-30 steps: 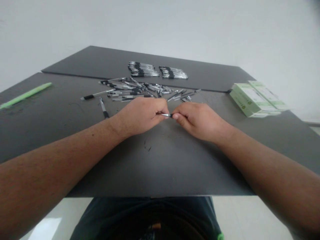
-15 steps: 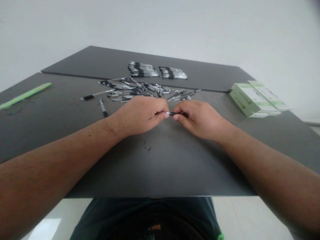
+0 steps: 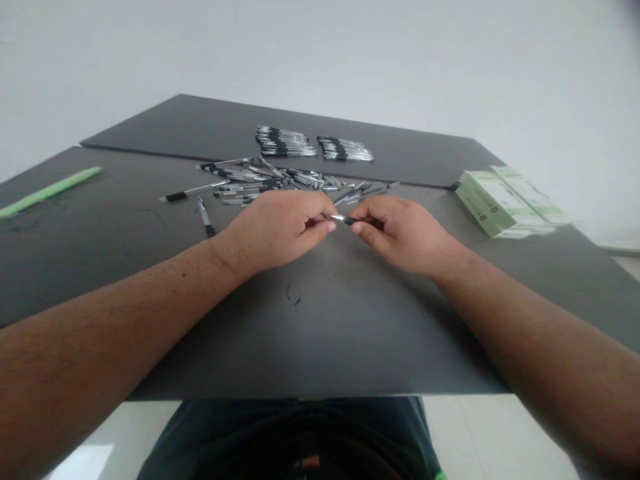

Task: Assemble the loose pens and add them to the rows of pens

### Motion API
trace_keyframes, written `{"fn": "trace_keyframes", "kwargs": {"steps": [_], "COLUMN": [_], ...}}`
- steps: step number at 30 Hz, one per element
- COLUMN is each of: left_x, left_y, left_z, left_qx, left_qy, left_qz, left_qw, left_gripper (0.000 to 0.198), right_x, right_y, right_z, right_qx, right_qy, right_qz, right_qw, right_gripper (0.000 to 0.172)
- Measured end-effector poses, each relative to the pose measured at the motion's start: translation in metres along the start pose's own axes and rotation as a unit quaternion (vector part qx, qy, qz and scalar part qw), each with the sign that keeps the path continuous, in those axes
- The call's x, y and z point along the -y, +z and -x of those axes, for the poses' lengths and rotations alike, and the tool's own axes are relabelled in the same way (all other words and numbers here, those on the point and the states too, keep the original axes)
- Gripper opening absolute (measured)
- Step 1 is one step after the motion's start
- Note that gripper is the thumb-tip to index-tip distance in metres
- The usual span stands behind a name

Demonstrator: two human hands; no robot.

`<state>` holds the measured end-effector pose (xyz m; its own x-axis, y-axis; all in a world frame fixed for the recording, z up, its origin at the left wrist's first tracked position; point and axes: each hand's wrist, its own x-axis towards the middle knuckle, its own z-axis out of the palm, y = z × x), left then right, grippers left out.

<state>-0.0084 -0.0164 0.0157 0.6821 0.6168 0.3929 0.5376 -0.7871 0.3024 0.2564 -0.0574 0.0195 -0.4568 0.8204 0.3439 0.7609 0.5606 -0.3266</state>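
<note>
My left hand [image 3: 280,227] and my right hand [image 3: 400,230] meet over the middle of a dark grey table [image 3: 310,333], both closed in a pinch on one small black and silver pen [image 3: 344,219] held crosswise between them. Only a short piece of the pen shows between the fingertips. Just behind my hands lies a loose heap of similar pens and pen parts [image 3: 280,181]. Farther back, two neat rows of pens [image 3: 315,144] lie side by side.
Two pale green and white boxes [image 3: 505,200] sit at the right side of the table. A light green pen [image 3: 50,191] lies at the far left. One single pen [image 3: 205,217] lies apart, left of my left hand. A white wall rises behind the table.
Both hands have lifted slightly and drifted away from me with the pen still pinched between them. A little more of the pen shows between the fingertips.
</note>
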Motion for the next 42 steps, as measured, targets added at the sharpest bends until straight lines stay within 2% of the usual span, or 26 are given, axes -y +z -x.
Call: {"fn": "trace_keyframes", "kwargs": {"steps": [2, 5, 7, 9, 13, 15, 18, 22, 27, 29, 32, 35, 42], "left_x": [0.002, 0.006, 0.009, 0.01, 0.011, 0.011, 0.012, 0.014, 0.016, 0.015, 0.013, 0.009, 0.005], "left_y": [0.001, 0.004, 0.005, 0.006, 0.007, 0.008, 0.008, 0.009, 0.012, 0.014, 0.015, 0.014, 0.01], "left_z": [0.0, 0.0, 0.0, 0.0, 0.0, 0.0, 0.0, -0.001, 0.0, 0.0, 0.001, 0.001, -0.002], "left_qx": [-0.03, -0.047, -0.049, -0.044, -0.036, -0.036, -0.031, -0.02, -0.004, 0.004, 0.024, 0.031, 0.013], "left_qy": [-0.034, -0.047, -0.04, -0.035, -0.027, -0.023, -0.019, -0.019, -0.017, -0.01, 0.012, 0.03, 0.043], "left_qz": [0.021, 0.03, 0.03, 0.03, 0.021, 0.015, 0.009, 0.0, 0.012, 0.039, 0.083, 0.086, 0.097], "left_qw": [0.999, 0.997, 0.998, 0.998, 0.999, 0.999, 0.999, 1.0, 1.0, 0.999, 0.996, 0.995, 0.994], "left_gripper": [0.028, 0.026, 0.024, 0.024, 0.024, 0.024, 0.025, 0.024, 0.026, 0.031, 0.039, 0.037, 0.028], "right_x": [-0.012, -0.034, -0.046, -0.053, -0.056, -0.055, -0.054, -0.05, -0.036, -0.026, -0.009, 0.004, 0.006], "right_y": [-0.007, -0.019, -0.024, -0.025, -0.016, -0.01, -0.003, 0.0, -0.002, -0.002, 0.0, 0.002, 0.008], "right_z": [-0.001, -0.004, -0.006, -0.007, -0.008, -0.008, -0.009, -0.009, -0.008, -0.006, -0.003, -0.001, -0.001], "right_qx": [-0.05, -0.121, -0.118, -0.063, 0.08, 0.117, 0.143, 0.134, 0.043, 0.024, 0.035, 0.047, 0.04], "right_qy": [0.052, 0.134, 0.168, 0.184, 0.121, 0.084, 0.07, 0.076, 0.056, 0.046, 0.042, 0.04, 0.057], "right_qz": [0.011, 0.038, 0.063, 0.087, 0.14, 0.17, 0.2, 0.208, 0.128, 0.079, 0.01, -0.029, -0.069], "right_qw": [0.997, 0.983, 0.977, 0.977, 0.98, 0.975, 0.967, 0.966, 0.989, 0.996, 0.998, 0.998, 0.995], "right_gripper": [0.026, 0.035, 0.034, 0.028, 0.018, 0.016, 0.015, 0.013, 0.014, 0.015, 0.017, 0.017, 0.017]}}
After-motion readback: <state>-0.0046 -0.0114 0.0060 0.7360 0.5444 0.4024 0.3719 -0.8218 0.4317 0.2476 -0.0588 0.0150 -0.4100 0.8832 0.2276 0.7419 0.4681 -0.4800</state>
